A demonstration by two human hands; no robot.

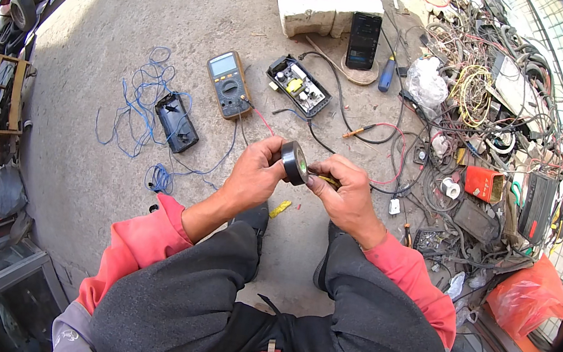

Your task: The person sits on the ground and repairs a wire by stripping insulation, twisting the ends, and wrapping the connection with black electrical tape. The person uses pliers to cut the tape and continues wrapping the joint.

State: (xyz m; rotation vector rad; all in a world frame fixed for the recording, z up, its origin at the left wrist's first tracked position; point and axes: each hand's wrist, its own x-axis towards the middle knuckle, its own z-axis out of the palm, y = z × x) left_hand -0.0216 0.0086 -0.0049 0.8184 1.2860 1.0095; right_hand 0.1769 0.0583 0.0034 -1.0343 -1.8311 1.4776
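My left hand (255,174) is closed round a roll of black electrical tape (290,163), held on edge above the ground between my knees. My right hand (349,197) meets it from the other side, fingers pinched on a thin yellow wire (327,179) close to the roll; its far end is hidden by the fingers. Beyond my hands lie a multimeter (229,85) with a red lead, and an open black case with a circuit board (299,85). An empty black case half (176,122) rests further left, beside tangled blue wire (136,109).
A phone (363,41) leans against a white block (330,12), with a blue-handled screwdriver (386,74) beside it. Scrap wires and parts pile up along the right, near a red plastic bag (530,294). A yellow scrap (280,209) lies between my feet.
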